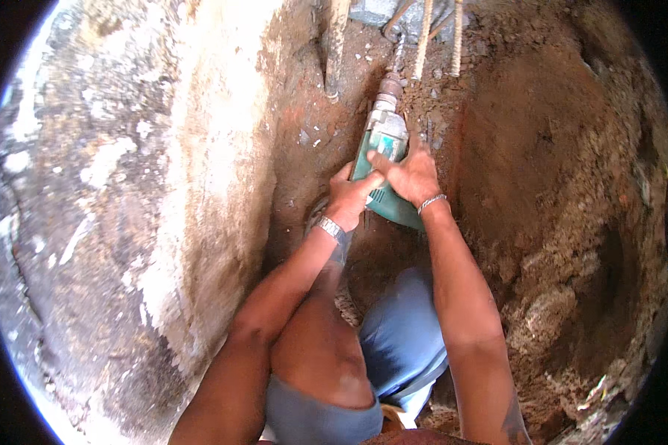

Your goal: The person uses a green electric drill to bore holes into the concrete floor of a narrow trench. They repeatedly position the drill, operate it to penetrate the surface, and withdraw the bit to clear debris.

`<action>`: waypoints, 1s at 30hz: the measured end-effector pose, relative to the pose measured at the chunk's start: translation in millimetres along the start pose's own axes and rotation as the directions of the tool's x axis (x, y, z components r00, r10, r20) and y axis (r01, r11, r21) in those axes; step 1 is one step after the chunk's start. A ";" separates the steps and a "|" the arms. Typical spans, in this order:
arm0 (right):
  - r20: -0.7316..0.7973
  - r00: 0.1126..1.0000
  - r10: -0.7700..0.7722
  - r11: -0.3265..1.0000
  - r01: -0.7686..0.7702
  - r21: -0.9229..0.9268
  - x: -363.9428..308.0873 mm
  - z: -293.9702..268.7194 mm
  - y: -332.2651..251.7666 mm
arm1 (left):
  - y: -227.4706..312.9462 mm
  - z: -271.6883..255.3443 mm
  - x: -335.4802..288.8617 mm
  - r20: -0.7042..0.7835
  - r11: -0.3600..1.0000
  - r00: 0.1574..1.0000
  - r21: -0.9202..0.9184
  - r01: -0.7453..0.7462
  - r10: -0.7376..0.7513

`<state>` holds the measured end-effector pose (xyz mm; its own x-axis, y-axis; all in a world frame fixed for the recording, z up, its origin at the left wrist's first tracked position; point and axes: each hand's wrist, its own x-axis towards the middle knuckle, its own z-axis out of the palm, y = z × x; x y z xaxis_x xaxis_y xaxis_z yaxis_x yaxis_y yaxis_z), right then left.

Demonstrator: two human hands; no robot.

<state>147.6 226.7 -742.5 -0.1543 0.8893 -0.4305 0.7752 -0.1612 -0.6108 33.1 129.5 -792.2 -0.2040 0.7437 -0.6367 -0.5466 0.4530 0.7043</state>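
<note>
A green and grey power drill [384, 141] is held between both of my hands, pointing away from me. My left hand [350, 194] wraps the left side of its body, near the rear. My right hand [414, 174] grips its right side, with the thumb across the top. At the front, the chuck [389, 85] carries a drill bit [399, 53] that reaches toward a grey concrete block [382, 10]. Whether the tip is inside the concrete, I cannot tell. The trigger and the undersides of my fingers are hidden.
Several rusty steel bars [337, 48] stand around the bit, close to the chuck. A pale, stained wall [215, 148] rises on the left. On the right is a brown earth bank [542, 156]. Loose soil and small stones lie beneath the drill; my bent knees are close behind it.
</note>
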 end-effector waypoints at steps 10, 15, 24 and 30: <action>0.208 0.961 -0.181 0.878 0.254 -0.406 -74.3 -15.5 22.1 | 34.6 14.2 -6.6 0.048 0.967 0.966 -0.018 0.254 -0.253; 0.088 0.974 -0.209 0.798 0.222 -0.560 -73.5 -16.3 31.4 | 7.3 17.3 2.0 0.111 0.963 0.967 -0.116 0.244 -0.231; 0.068 0.952 -0.299 0.855 0.298 -0.425 -69.3 -13.5 45.6 | 0.8 20.5 -4.1 0.055 0.964 0.981 -0.186 0.191 -0.184; 0.105 0.948 -0.301 0.846 0.316 -0.430 -68.0 -18.4 44.5 | 7.1 25.3 -3.2 0.053 0.959 0.979 -0.196 0.202 -0.196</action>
<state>203.9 166.9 -728.2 -0.4438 0.8467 -0.2935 0.8701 0.3290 -0.3669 50.5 142.8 -777.3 -0.0501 0.6655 -0.7447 -0.7252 0.4884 0.4853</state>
